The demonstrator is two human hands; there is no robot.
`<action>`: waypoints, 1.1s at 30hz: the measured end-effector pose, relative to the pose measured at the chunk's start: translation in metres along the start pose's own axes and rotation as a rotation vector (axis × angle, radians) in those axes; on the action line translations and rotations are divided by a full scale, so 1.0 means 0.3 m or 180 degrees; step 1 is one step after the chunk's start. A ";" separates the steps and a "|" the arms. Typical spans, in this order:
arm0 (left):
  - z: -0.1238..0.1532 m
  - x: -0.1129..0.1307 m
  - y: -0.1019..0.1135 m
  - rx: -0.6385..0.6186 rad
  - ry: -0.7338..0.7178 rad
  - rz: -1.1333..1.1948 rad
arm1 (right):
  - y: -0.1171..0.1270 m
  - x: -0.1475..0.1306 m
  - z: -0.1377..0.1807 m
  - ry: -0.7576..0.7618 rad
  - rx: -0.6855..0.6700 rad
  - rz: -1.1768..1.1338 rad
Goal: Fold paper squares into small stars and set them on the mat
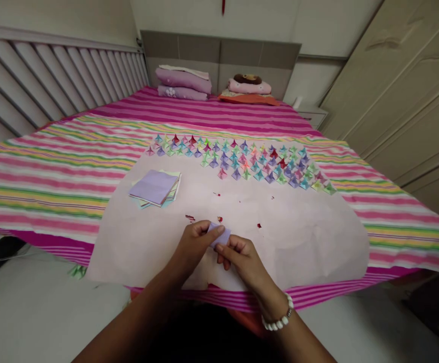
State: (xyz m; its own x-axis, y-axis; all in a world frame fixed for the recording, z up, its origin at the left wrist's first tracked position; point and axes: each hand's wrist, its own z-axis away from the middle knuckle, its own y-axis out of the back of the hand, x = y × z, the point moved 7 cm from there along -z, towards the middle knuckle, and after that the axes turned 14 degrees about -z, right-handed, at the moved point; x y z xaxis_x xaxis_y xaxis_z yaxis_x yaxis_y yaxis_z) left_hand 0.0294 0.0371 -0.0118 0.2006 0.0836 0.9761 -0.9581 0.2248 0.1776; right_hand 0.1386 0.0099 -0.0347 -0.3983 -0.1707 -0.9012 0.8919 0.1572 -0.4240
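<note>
A small folded piece of lilac origami paper (217,235) is held up between my two hands, over the near part of a large white sheet (139,252). My left hand (194,244) pinches its left side, thumb across the front. On the lower right edge, my right hand (240,256) grips it between thumb and fingers; a white bead bracelet (278,320) circles that wrist. To the left lies a stack of square coloured papers (154,186), a lilac one on top. Rows of small folded paper pieces (257,164) in many colours stand along the sheet's far side.
Dark red scraps (189,219) are scattered on the sheet. Beneath it, a striped bedspread (49,181) covers the bed. Folded bedding (183,83) sits by the headboard (219,55). A slatted rail (64,75) runs along the left, a wardrobe (404,96) stands right. Green paper (77,271) lies near the bed's front edge.
</note>
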 end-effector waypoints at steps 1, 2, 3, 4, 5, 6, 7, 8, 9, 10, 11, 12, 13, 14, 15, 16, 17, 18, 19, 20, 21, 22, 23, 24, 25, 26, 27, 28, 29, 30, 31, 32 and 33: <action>0.000 0.002 0.005 0.0081 -0.0016 -0.0039 | -0.004 0.001 0.002 -0.0018 -0.0002 -0.0007; 0.000 0.004 0.009 0.0130 -0.0043 -0.0076 | -0.007 0.003 0.004 -0.0037 -0.0003 -0.0021; 0.000 0.006 0.012 0.0146 -0.0073 -0.0113 | -0.009 0.006 0.005 -0.0057 -0.0001 -0.0037; 0.001 0.007 0.012 0.0119 -0.0101 -0.0158 | -0.010 0.010 0.006 -0.0076 0.0003 -0.0048; 0.001 0.008 0.012 0.0088 -0.0128 -0.0213 | -0.010 0.015 0.006 -0.0093 0.0003 -0.0049; 0.002 0.009 0.014 0.0073 -0.0158 -0.0277 | -0.009 0.019 0.006 -0.0099 -0.0006 -0.0039; 0.002 0.011 0.017 0.0069 -0.0192 -0.0344 | -0.007 0.022 0.005 -0.0097 -0.0024 -0.0014; 0.003 0.014 0.021 0.0084 -0.0226 -0.0402 | -0.004 0.023 0.003 -0.0078 -0.0039 0.0024; 0.004 0.016 0.025 0.0114 -0.0255 -0.0442 | 0.001 0.021 0.001 -0.0041 -0.0032 0.0071; 0.004 0.018 0.027 0.0139 -0.0267 -0.0460 | 0.009 0.015 -0.001 0.0016 0.0000 0.0115; 0.004 0.017 0.027 0.0142 -0.0256 -0.0449 | 0.017 0.007 -0.003 0.0088 0.0048 0.0147; 0.004 0.013 0.024 0.0122 -0.0219 -0.0405 | 0.026 -0.002 -0.006 0.0167 0.0106 0.0162; 0.003 0.007 0.020 0.0099 -0.0171 -0.0337 | 0.034 -0.012 -0.008 0.0240 0.0164 0.0162; 0.002 0.001 0.016 0.0082 -0.0123 -0.0249 | 0.039 -0.020 -0.009 0.0296 0.0202 0.0147; 0.000 -0.006 0.013 0.0075 -0.0083 -0.0148 | 0.041 -0.026 -0.011 0.0326 0.0213 0.0124; -0.003 -0.012 0.011 0.0083 -0.0054 -0.0049 | 0.042 -0.028 -0.012 0.0331 0.0211 0.0094; -0.006 -0.018 0.011 0.0103 -0.0029 0.0042 | 0.041 -0.027 -0.014 0.0314 0.0203 0.0057; -0.009 -0.023 0.011 0.0120 0.0000 0.0118 | 0.039 -0.022 -0.015 0.0277 0.0186 0.0013; -0.012 -0.027 0.011 0.0123 0.0034 0.0171 | 0.037 -0.015 -0.016 0.0236 0.0168 -0.0034; -0.015 -0.030 0.010 0.0115 0.0069 0.0197 | 0.037 -0.008 -0.016 0.0197 0.0160 -0.0080; -0.016 -0.031 0.009 0.0098 0.0099 0.0195 | 0.038 -0.001 -0.016 0.0174 0.0173 -0.0116; -0.017 -0.031 0.009 0.0087 0.0119 0.0178 | 0.042 0.003 -0.016 0.0171 0.0204 -0.0141; -0.017 -0.029 0.009 0.0081 0.0127 0.0161 | 0.049 0.005 -0.016 0.0186 0.0259 -0.0150; -0.016 -0.027 0.011 0.0076 0.0123 0.0159 | 0.059 0.003 -0.016 0.0213 0.0335 -0.0145; -0.014 -0.026 0.012 0.0064 0.0106 0.0187 | 0.069 -0.001 -0.015 0.0253 0.0424 -0.0138; -0.011 -0.026 0.012 0.0034 0.0080 0.0248 | 0.080 -0.007 -0.014 0.0297 0.0508 -0.0132; -0.007 -0.028 0.012 -0.0005 0.0049 0.0329 | 0.090 -0.014 -0.013 0.0345 0.0582 -0.0131; -0.003 -0.031 0.013 -0.0046 0.0014 0.0406 | 0.098 -0.021 -0.012 0.0385 0.0635 -0.0135; 0.001 -0.035 0.014 -0.0072 -0.0024 0.0466 | 0.104 -0.027 -0.012 0.0427 0.0671 -0.0148; 0.005 -0.039 0.018 -0.0074 -0.0063 0.0493 | 0.108 -0.032 -0.012 0.0465 0.0685 -0.0170; 0.008 -0.043 0.022 -0.0066 -0.0099 0.0489 | 0.109 -0.035 -0.012 0.0492 0.0686 -0.0199; 0.010 -0.046 0.026 -0.0051 -0.0136 0.0466 | 0.109 -0.036 -0.013 0.0512 0.0687 -0.0234; 0.012 -0.048 0.029 -0.0037 -0.0169 0.0441 | 0.108 -0.035 -0.013 0.0530 0.0698 -0.0274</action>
State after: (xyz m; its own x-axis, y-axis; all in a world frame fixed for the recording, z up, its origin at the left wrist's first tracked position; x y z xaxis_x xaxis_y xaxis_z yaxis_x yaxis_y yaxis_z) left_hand 0.0174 0.0343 -0.0238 0.0551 0.0632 0.9965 -0.9734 0.2259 0.0395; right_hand 0.1709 0.0206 -0.0393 -0.4881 -0.0093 -0.8727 0.8711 -0.0681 -0.4864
